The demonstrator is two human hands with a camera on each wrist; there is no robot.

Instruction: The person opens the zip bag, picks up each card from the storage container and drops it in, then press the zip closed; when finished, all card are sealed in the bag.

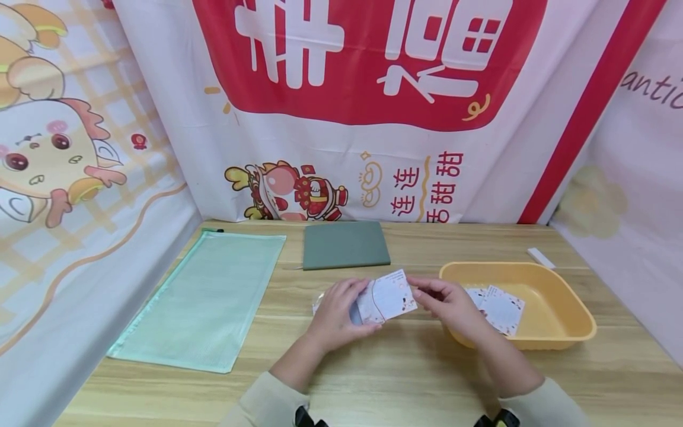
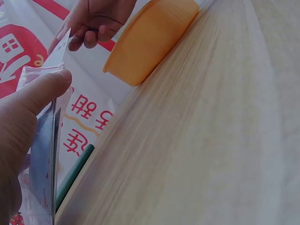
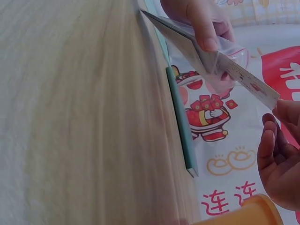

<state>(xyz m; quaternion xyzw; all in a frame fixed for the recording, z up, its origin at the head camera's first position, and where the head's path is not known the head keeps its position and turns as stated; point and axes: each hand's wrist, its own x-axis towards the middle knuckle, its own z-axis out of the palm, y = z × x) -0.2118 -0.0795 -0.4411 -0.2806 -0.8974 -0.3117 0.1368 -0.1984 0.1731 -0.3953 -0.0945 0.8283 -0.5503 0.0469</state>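
Observation:
My left hand (image 1: 337, 314) grips a clear plastic bag (image 3: 229, 58), thumb on one side. A white notepaper card (image 1: 395, 295) with small printed patterns sticks out of the bag's opening toward the right. My right hand (image 1: 453, 305) pinches the outer end of this card between thumb and index finger, the other fingers loosely bent. Inside the bag, a flat grey-blue layer (image 2: 41, 164) shows below the left thumb. The palm hides much of the bag. Both hands are raised over the wooden table (image 1: 395, 379).
On the right, a yellow plastic basin (image 1: 555, 296) holds some similar printed cards (image 1: 504, 311). A small white strip (image 1: 541, 257) lies behind it. Beyond the hands sits a dark green notebook (image 1: 345, 245). To the left lies a pale green zip pouch (image 1: 203, 299).

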